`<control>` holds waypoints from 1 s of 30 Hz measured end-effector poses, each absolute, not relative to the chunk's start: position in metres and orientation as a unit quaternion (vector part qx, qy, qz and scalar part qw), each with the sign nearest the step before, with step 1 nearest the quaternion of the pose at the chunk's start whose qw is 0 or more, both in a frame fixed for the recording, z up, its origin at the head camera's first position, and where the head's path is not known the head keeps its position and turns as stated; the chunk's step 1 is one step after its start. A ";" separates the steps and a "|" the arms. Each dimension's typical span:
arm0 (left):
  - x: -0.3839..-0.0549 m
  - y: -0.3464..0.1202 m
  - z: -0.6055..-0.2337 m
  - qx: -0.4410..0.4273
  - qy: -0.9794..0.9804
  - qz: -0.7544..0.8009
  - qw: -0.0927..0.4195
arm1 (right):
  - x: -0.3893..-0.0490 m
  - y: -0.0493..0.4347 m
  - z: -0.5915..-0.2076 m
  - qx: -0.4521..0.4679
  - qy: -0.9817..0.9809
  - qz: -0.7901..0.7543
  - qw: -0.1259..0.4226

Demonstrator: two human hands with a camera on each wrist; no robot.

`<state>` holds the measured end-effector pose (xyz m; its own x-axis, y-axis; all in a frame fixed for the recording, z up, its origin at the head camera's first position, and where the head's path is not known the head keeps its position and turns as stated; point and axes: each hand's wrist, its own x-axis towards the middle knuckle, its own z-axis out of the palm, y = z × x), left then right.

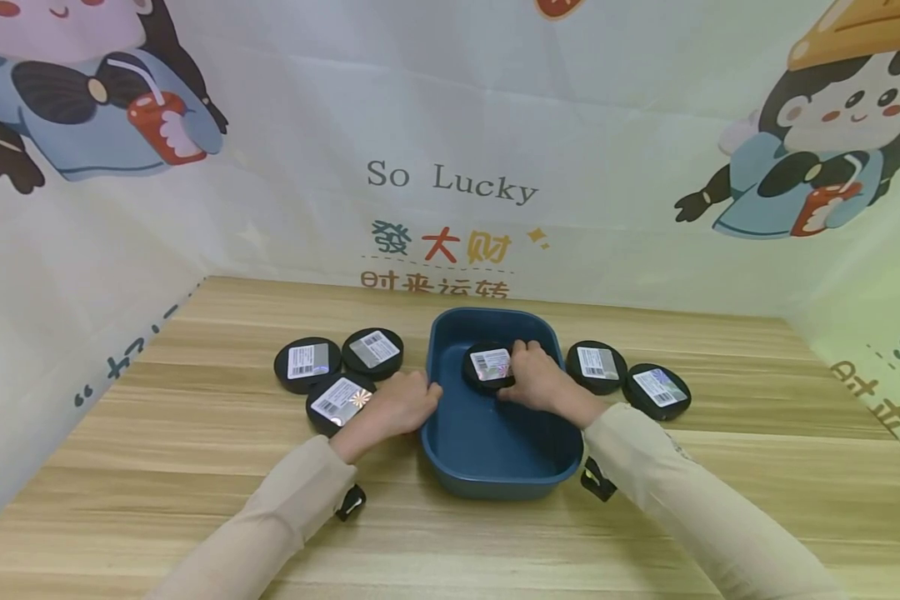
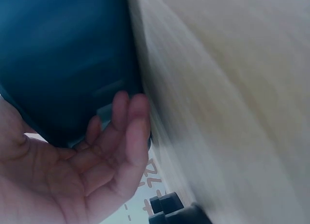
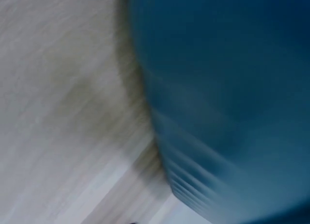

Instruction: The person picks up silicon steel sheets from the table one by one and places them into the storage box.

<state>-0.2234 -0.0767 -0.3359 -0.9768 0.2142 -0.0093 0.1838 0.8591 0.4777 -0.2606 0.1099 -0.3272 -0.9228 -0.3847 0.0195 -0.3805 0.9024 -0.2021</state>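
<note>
A deep blue rectangular tub (image 1: 487,479) with rounded corners stands on the wooden table. At its left side my left hand (image 1: 407,402) holds the wall. The left wrist view shows that hand's curled fingers (image 2: 135,136) against the outer wall, the thumb up toward the rim. Inside the tub, my right hand (image 1: 536,377) grips a round flat black disc (image 1: 489,365) by its right edge; a white and silver label faces up. The right wrist view holds only the blurred tub wall (image 3: 218,112) and the table, with the right hand out of sight.
Left of the tub lie three similar labelled black discs (image 1: 307,363), the nearest partly covered by my left hand. Two more discs (image 1: 597,367) lie to the right, by my right forearm. A printed cloth backdrop (image 1: 450,100) rises behind the table.
</note>
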 end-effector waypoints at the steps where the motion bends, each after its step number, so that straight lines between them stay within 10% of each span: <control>1: -0.223 -0.077 -0.335 0.103 0.964 0.243 0.030 | -0.259 0.110 -0.326 -0.197 0.975 -0.099 0.010; 30: -0.225 -0.077 -0.336 0.105 0.962 0.248 0.034 | -0.234 0.164 -0.284 -0.186 0.949 -0.241 -0.077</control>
<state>-0.2251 -0.0769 -0.3362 -0.9755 0.2196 -0.0127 0.1861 0.8550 0.4841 -0.2337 0.1642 -0.2841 -0.9189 -0.3163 0.2359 -0.3905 0.8144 -0.4293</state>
